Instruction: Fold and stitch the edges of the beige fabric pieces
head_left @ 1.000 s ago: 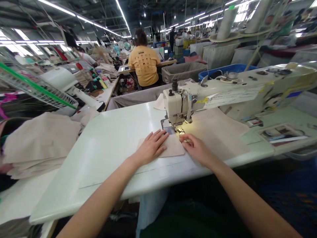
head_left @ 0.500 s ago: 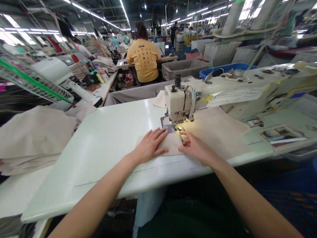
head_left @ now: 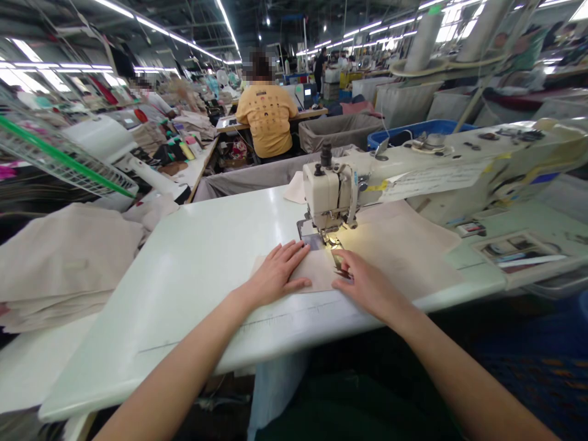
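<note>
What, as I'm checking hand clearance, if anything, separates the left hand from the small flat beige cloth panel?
Nothing visible: the left hand lies palm-down directly on the panel, in front of the boxy cream sewing-machine head.

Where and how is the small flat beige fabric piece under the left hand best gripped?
Probably pinch the beige fabric piece at its near edge, coming from the person's side: it lies flat, the left hand rests on its left part, the right hand is at its right edge, and the off-white sewing machine stands beyond.
</note>
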The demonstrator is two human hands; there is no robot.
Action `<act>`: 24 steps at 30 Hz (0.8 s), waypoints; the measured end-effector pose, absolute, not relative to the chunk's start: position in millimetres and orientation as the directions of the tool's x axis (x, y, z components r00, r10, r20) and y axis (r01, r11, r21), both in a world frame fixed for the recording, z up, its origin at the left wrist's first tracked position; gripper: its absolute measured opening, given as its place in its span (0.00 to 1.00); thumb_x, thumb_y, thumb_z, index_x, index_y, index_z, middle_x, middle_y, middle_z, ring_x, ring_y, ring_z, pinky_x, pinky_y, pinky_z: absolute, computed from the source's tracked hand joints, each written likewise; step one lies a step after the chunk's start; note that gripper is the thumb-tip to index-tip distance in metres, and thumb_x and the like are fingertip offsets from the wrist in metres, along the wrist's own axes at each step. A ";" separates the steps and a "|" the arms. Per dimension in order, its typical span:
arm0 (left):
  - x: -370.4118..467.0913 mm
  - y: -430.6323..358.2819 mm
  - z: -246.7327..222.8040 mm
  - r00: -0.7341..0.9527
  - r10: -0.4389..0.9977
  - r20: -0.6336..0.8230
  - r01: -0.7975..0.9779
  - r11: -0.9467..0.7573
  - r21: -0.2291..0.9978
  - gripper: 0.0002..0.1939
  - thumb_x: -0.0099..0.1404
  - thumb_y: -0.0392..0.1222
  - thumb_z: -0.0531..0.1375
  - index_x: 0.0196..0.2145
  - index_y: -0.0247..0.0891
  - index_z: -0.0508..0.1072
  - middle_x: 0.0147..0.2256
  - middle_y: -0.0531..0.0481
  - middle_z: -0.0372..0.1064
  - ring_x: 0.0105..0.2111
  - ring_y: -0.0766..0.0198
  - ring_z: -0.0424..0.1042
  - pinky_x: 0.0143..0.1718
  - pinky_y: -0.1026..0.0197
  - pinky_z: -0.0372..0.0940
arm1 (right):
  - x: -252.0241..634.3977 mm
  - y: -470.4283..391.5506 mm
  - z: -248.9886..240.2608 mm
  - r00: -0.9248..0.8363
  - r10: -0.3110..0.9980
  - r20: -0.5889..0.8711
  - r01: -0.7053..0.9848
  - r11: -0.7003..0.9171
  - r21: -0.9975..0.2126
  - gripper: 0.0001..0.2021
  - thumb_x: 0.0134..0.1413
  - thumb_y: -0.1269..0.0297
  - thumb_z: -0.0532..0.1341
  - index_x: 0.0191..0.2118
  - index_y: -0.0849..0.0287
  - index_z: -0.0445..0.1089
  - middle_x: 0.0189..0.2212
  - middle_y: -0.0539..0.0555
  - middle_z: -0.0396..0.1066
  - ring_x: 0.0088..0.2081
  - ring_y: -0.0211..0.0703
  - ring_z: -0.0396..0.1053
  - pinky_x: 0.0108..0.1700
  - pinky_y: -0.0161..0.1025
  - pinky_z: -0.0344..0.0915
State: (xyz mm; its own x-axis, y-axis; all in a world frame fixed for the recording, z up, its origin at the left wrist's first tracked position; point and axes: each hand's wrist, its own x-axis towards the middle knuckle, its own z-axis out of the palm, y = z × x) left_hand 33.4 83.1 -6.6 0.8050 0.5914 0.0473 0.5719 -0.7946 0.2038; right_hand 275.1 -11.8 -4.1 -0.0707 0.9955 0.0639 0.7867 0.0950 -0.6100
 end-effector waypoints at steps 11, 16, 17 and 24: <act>82.6 51.8 -5.8 0.818 0.533 0.218 0.534 -0.843 0.057 0.19 0.73 0.40 0.53 0.59 0.35 0.67 0.58 0.39 0.67 0.61 0.52 0.64 0.63 0.48 0.59 | 274.5 -27.4 -19.0 -0.340 0.930 0.142 0.848 0.369 -0.380 0.16 0.59 0.82 0.56 0.47 0.59 0.73 0.50 0.55 0.73 0.48 0.49 0.72 0.49 0.42 0.68; 95.1 63.5 -6.1 0.798 0.565 0.210 0.567 -0.822 0.054 0.18 0.72 0.39 0.54 0.57 0.36 0.67 0.55 0.41 0.68 0.56 0.51 0.67 0.60 0.48 0.63 | 276.8 -14.6 -11.0 -0.296 0.949 0.109 0.857 0.314 -0.408 0.15 0.61 0.80 0.56 0.47 0.58 0.74 0.50 0.55 0.73 0.48 0.49 0.72 0.49 0.41 0.68; 95.9 65.3 -5.2 0.795 0.570 0.205 0.572 -0.818 0.055 0.17 0.72 0.39 0.54 0.57 0.36 0.67 0.54 0.42 0.69 0.55 0.51 0.67 0.59 0.49 0.64 | 277.1 -13.1 -10.0 -0.296 0.949 0.106 0.856 0.313 -0.411 0.15 0.61 0.80 0.56 0.47 0.59 0.74 0.49 0.55 0.74 0.48 0.49 0.73 0.49 0.41 0.68; 99.2 66.4 -3.5 0.763 0.623 0.171 0.620 -0.781 0.077 0.19 0.72 0.39 0.55 0.59 0.38 0.66 0.55 0.41 0.66 0.55 0.50 0.66 0.56 0.47 0.65 | 276.8 -14.3 -15.1 -0.268 0.956 0.116 0.844 0.292 -0.449 0.17 0.59 0.81 0.55 0.47 0.58 0.74 0.51 0.54 0.73 0.49 0.49 0.73 0.49 0.41 0.67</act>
State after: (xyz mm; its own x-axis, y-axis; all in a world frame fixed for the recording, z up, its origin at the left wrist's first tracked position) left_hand 99.2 66.4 -3.5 0.7635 0.6227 0.1711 0.6197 -0.7810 0.0774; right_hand 276.8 -14.3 -15.1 -0.2685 0.9563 0.1162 0.8444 0.2917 -0.4494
